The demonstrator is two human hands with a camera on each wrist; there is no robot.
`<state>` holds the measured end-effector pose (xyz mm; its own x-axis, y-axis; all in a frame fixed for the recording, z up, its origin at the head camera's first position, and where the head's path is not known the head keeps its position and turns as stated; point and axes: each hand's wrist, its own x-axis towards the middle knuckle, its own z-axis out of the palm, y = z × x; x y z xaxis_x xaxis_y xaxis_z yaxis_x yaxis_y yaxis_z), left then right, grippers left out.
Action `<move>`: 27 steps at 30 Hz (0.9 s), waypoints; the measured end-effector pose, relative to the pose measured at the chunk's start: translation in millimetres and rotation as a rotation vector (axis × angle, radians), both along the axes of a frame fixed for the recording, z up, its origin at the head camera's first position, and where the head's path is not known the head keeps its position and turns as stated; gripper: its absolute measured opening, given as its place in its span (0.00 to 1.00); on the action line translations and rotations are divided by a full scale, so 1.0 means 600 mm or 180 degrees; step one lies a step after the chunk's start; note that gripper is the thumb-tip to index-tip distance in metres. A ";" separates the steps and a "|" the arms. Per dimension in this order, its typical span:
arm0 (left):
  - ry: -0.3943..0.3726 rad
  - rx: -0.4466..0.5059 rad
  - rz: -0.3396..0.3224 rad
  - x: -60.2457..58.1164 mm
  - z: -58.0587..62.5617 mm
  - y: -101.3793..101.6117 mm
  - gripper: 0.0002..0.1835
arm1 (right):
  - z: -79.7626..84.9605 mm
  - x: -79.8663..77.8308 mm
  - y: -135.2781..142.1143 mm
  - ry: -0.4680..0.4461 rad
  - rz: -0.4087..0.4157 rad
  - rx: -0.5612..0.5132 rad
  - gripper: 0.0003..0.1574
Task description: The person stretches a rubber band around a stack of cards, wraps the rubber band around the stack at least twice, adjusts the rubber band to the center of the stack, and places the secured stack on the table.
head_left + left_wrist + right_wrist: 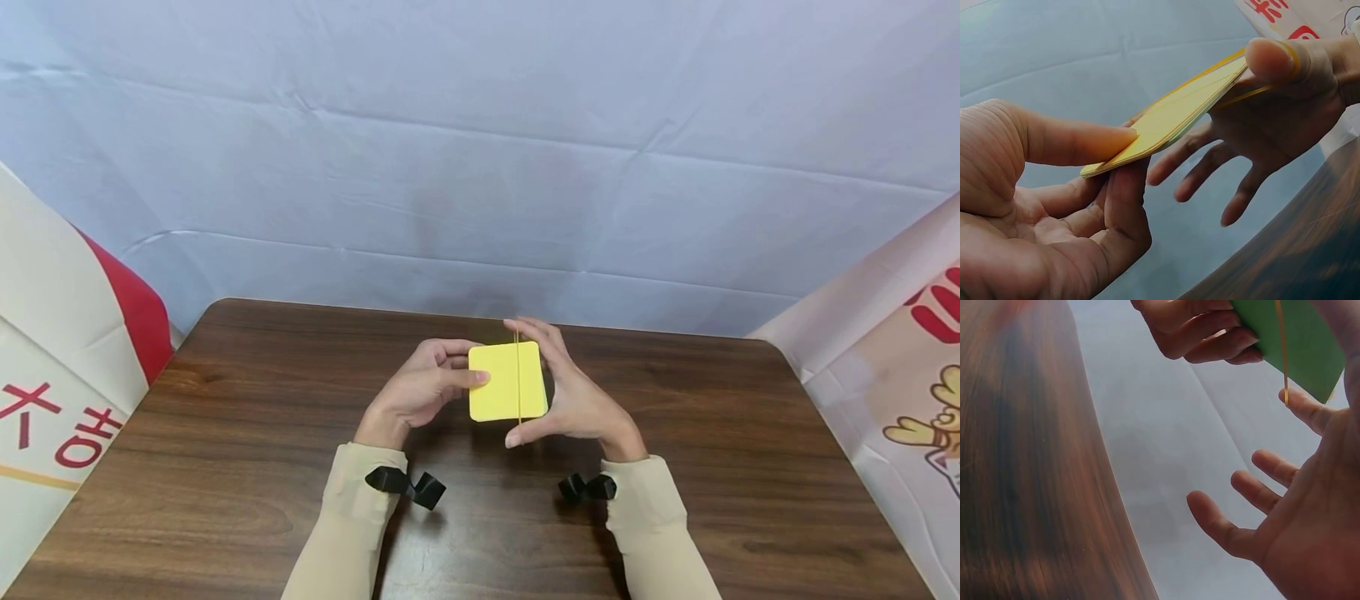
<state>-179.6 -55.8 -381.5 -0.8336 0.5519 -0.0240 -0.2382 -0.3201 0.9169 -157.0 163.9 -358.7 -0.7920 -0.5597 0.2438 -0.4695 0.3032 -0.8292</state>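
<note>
Above the table, my left hand (427, 385) pinches a thin stack of square cards (498, 385) between the thumb on top and the fingers below. The stack has rounded corners and a yellow top face; its green underside (1300, 344) shows in the right wrist view. A thin yellow rubber band (518, 367) runs across the stack near its right side. My right hand (573, 396) is spread at that side, with the band stretched between its thumb and index finger. In the right wrist view, its other fingers (1216, 522) extend apart from the cards.
A dark brown wooden table (247, 467) lies under both hands. Behind it hangs a pale blue-white cloth (480, 167). Printed cloths with red markings stand at the left (67, 400) and right (885, 392). Black straps (408, 486) are around both sleeved wrists.
</note>
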 end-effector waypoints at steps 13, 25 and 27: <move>0.0072 0.0035 -0.0006 0.003 0.009 0.007 0.22 | 0.008 0.003 -0.007 0.0072 0.0134 -0.0016 0.76; -0.0248 0.0258 0.1048 -0.003 0.018 -0.009 0.21 | -0.024 -0.010 0.025 -0.0131 0.0317 0.0870 0.57; -0.0355 0.0309 0.1177 -0.004 0.015 -0.009 0.22 | -0.019 -0.007 0.026 -0.0228 0.0488 0.0878 0.54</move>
